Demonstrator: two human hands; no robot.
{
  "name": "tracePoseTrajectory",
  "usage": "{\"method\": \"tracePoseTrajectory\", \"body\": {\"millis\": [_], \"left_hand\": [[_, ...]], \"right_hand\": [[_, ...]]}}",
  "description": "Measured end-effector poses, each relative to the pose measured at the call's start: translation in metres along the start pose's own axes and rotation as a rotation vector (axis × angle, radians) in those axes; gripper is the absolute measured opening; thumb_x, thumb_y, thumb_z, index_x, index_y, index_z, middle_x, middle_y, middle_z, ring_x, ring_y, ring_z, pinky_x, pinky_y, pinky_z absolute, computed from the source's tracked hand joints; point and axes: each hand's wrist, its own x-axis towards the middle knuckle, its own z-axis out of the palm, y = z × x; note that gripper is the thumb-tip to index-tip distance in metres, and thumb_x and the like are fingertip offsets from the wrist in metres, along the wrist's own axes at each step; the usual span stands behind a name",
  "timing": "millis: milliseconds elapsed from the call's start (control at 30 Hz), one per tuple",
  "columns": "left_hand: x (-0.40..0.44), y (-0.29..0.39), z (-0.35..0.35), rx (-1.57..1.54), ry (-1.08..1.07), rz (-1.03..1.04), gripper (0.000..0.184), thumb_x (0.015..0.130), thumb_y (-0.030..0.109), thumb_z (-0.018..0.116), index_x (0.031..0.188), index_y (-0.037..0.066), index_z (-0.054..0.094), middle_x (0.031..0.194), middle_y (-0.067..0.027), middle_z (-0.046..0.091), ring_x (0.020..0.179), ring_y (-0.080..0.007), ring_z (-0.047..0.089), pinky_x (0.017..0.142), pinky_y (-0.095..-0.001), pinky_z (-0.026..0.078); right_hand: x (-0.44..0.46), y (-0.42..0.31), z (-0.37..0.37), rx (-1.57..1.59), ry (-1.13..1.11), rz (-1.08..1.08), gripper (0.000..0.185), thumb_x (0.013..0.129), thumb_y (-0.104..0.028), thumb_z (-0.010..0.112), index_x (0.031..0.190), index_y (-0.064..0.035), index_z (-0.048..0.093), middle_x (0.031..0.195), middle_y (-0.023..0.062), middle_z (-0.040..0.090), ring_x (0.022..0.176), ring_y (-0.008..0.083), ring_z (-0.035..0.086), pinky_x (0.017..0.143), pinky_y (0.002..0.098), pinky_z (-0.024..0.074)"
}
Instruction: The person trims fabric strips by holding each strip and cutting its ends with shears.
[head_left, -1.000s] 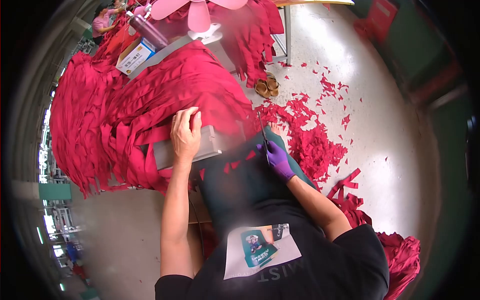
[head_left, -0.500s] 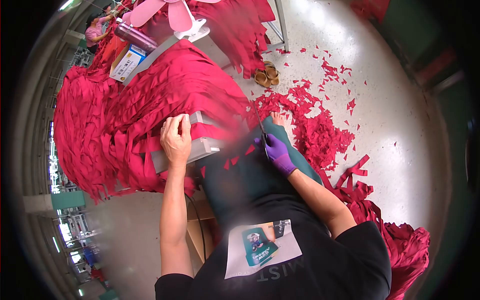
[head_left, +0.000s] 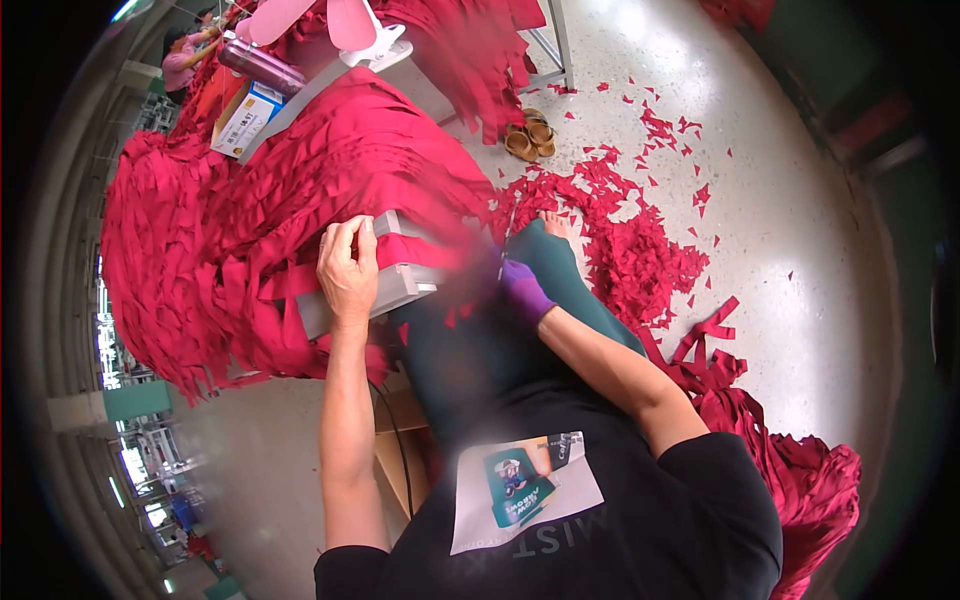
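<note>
My bare left hand (head_left: pixel 348 272) is closed, thumb and fingers pinched on a red fabric strip (head_left: pixel 405 250) that runs to the right across the end of a grey board (head_left: pixel 408 285). My right hand (head_left: pixel 523 288), in a purple glove, grips scissors (head_left: pixel 511 222) whose thin blade points away from me. A blur in the middle of the view partly hides the glove's fingers and the strip's right end. Layered red fabric strips (head_left: pixel 270 215) hang thickly around my left hand.
Red scraps (head_left: pixel 645 255) litter the floor by my bare foot (head_left: pixel 556 226). Beyond lie brown sandals (head_left: pixel 530 137). A pink clip fan (head_left: pixel 352 24), a bottle (head_left: pixel 262 66) and a box (head_left: pixel 246 119) stand at the back. More red strips (head_left: pixel 800 490) heap at right. A person (head_left: pixel 180 60) is far left.
My right hand has moved left with the scissors, closer to the strip's end. My left hand stays pinched at nearly the same spot. The view has shifted slightly.
</note>
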Motion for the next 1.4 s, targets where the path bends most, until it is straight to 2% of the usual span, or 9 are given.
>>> {"method": "tracePoseTrajectory", "body": {"millis": [133, 300, 400, 500, 767, 1067, 1200, 1267, 1400], "left_hand": [[0.003, 0.001, 0.000, 0.016, -0.003, 0.077, 0.008, 0.088, 0.010, 0.058, 0.089, 0.004, 0.063, 0.079, -0.0100, 0.059, 0.074, -0.0289, 0.057, 0.067, -0.0388, 0.045], [0.022, 0.025, -0.005, 0.188, -0.182, 0.400, 0.009, 0.082, 0.011, 0.062, 0.091, 0.010, 0.064, 0.085, -0.0054, 0.061, 0.080, -0.0222, 0.058, 0.070, -0.0342, 0.043], [0.038, 0.033, 0.020, 0.274, -0.396, 0.545, 0.005, 0.080, 0.011, 0.062, 0.083, 0.009, 0.065, 0.083, -0.0069, 0.061, 0.084, -0.0234, 0.058, 0.075, -0.0352, 0.042], [0.050, 0.028, 0.065, 0.565, -0.793, 0.580, 0.011, 0.082, 0.014, 0.056, 0.080, 0.007, 0.065, 0.085, -0.0082, 0.062, 0.088, -0.0241, 0.058, 0.078, -0.0370, 0.041], [0.054, 0.007, 0.133, 0.796, -1.019, 0.457, 0.026, 0.088, 0.020, 0.046, 0.091, 0.001, 0.064, 0.100, -0.0128, 0.061, 0.102, -0.0259, 0.054, 0.088, -0.0390, 0.037], [0.048, 0.003, 0.144, 0.815, -1.072, 0.531, 0.024, 0.086, 0.020, 0.048, 0.085, 0.004, 0.065, 0.100, -0.0131, 0.062, 0.104, -0.0256, 0.054, 0.093, -0.0404, 0.038], [0.050, 0.002, 0.144, 0.621, -0.947, 0.612, 0.016, 0.083, 0.017, 0.053, 0.076, 0.007, 0.063, 0.086, -0.0118, 0.064, 0.094, -0.0278, 0.059, 0.080, -0.0402, 0.045], [0.054, 0.008, 0.141, 0.518, -0.861, 0.608, 0.013, 0.082, 0.018, 0.056, 0.078, 0.007, 0.062, 0.080, -0.0113, 0.063, 0.086, -0.0294, 0.060, 0.072, -0.0411, 0.048], [0.070, 0.070, 0.091, 0.197, -0.850, 0.340, 0.011, 0.083, 0.019, 0.059, 0.086, 0.008, 0.059, 0.076, -0.0123, 0.063, 0.075, -0.0324, 0.063, 0.064, -0.0434, 0.050]], "right_hand": [[0.018, 0.018, 0.016, 0.057, -0.018, 0.141, 0.036, 0.089, -0.040, 0.062, 0.075, -0.0083, 0.051, 0.068, 0.0057, 0.055, 0.061, 0.0189, 0.056, 0.055, 0.0312, 0.0468], [0.053, 0.049, 0.012, 0.275, -0.012, -0.060, 0.007, 0.086, -0.008, 0.062, 0.083, -0.0057, 0.056, 0.069, 0.0055, 0.056, 0.056, 0.0162, 0.055, 0.048, 0.0280, 0.0445], [0.030, 0.028, 0.013, 0.128, -0.007, -0.103, 0.009, 0.084, -0.007, 0.063, 0.089, -0.0043, 0.056, 0.070, 0.0050, 0.056, 0.057, 0.0160, 0.055, 0.050, 0.0280, 0.0444], [0.025, 0.021, -0.003, 0.001, -0.108, -0.159, 0.018, 0.082, -0.005, 0.064, 0.097, -0.0029, 0.054, 0.071, 0.0049, 0.055, 0.059, 0.0159, 0.055, 0.053, 0.0277, 0.0447], [0.011, 0.008, -0.004, -0.059, -0.028, -0.085, 0.030, 0.080, -0.008, 0.068, 0.104, -0.0006, 0.052, 0.072, 0.0066, 0.055, 0.062, 0.0166, 0.056, 0.055, 0.0285, 0.0446], [0.011, 0.008, -0.006, 0.088, 0.011, -0.060, 0.028, 0.080, -0.006, 0.066, 0.103, -0.0019, 0.052, 0.072, 0.0056, 0.054, 0.064, 0.0163, 0.055, 0.056, 0.0286, 0.0450], [0.022, 0.014, -0.016, 0.180, -0.046, -0.053, 0.022, 0.081, -0.006, 0.064, 0.100, -0.0044, 0.054, 0.071, 0.0042, 0.054, 0.064, 0.0162, 0.055, 0.056, 0.0276, 0.0453], [0.032, 0.016, -0.024, 0.550, -0.209, 0.027, 0.019, 0.082, -0.007, 0.064, 0.098, -0.0058, 0.055, 0.072, 0.0031, 0.055, 0.064, 0.0164, 0.056, 0.056, 0.0276, 0.0455], [0.003, -0.032, 0.006, 0.220, 0.141, -0.148, 0.006, 0.085, -0.008, 0.060, 0.085, -0.0095, 0.054, 0.067, 0.0004, 0.049, 0.060, 0.0139, 0.052, 0.052, 0.0269, 0.0415]]}}
